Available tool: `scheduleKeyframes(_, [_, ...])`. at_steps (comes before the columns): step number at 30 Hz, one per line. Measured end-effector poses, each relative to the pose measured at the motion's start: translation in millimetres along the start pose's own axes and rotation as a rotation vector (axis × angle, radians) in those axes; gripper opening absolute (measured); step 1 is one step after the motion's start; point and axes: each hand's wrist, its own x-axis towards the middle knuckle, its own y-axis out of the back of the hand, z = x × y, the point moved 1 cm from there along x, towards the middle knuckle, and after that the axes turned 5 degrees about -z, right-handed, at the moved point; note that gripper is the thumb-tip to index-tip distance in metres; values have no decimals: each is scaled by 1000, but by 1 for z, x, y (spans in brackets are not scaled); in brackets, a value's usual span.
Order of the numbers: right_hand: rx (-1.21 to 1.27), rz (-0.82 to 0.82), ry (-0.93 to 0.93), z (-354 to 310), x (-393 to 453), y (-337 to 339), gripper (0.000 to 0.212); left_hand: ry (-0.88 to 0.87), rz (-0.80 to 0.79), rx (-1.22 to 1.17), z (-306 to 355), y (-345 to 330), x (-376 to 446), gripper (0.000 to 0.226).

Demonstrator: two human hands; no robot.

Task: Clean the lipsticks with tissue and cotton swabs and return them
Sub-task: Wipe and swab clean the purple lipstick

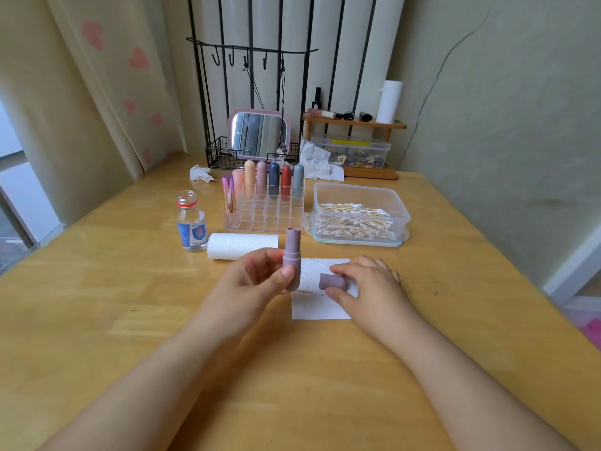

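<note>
Over the tissue, the left hand grips the lipstick upright, bared for cleaning; the right hand pinches its cap, kept close for recapping.

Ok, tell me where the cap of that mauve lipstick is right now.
In the head view, the mauve cap lies on its side on the tissue sheet, right of centre, pinched by the right hand, just right of the lipstick.

A pink-framed mirror is leaning in a black wire rack at upper centre. A small clear bottle is standing uncapped at left. A wooden shelf is carrying cosmetics at upper right.
</note>
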Motion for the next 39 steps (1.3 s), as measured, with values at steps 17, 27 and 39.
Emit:
scheduleKeyframes(17, [1236,-100,60,-63,-40,11,13,24,-21,-275,9,-6,-6,26])
scheduleKeyframes(27, [1246,-107,91,-64,-42,13,13,-8,-34,-282,18,8,-3,22])
scheduleKeyframes(39, [1288,-109,117,-69,-46,6,23,-53,-212,-321,21,6,-7,36])
